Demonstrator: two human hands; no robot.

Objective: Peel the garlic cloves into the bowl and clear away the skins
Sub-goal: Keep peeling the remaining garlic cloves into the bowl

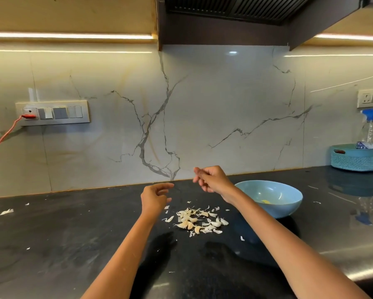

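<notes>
Head view puts your two bare forearms nearest, reaching out over the dark surface (73, 234). Between them lies the pile of garlic cloves (199, 220) mixed with papery skins (211, 214); which cloves are peeled is hard to make out. Stray skin scraps sit at the far left of the surface. Your left hand (154, 198) hovers above the pile's left edge, fingers loosely curled, and you hold nothing visible in it. Your right hand (211, 179) is raised higher beside the blue bowl (274, 192), fingers bunched; whether they pinch a clove or a skin I cannot tell. Something small and yellowish lies in the bowl, partly hidden by your right wrist. Farther back, a teal basket (357, 160) with a spray bottle (372, 126) is cut off at the right edge.
</notes>
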